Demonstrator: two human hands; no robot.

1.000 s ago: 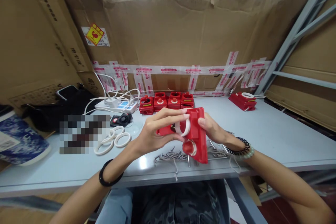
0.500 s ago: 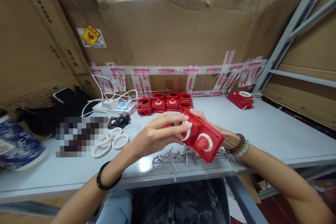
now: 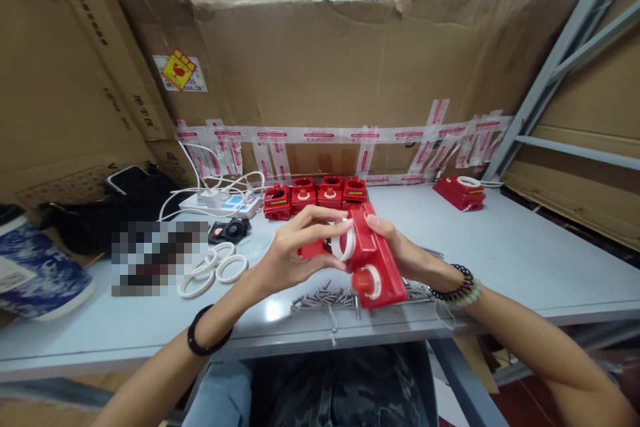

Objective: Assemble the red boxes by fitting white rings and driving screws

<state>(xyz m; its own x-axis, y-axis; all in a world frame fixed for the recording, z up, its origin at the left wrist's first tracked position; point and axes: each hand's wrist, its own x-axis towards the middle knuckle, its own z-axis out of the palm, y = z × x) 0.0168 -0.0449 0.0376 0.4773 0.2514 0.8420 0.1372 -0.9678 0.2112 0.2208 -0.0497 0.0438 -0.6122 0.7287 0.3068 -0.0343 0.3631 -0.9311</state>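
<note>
Red plastic block (image 3: 383, 259), low middle, sat in my right hand (image 3: 411, 256), likely to steady it; my left hand (image 3: 289, 248) pinched its round white ring (image 3: 337, 250).

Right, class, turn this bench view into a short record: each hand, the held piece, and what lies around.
Left hand: fingers and thumb about a white ring
Right hand: grips the red housing
Held piece: tilted, above the tabletop; red domed knob showing
Below hands: loose screws
Left side: loose white rings
Behind: row of four red housings
Back right: another red housing
</note>
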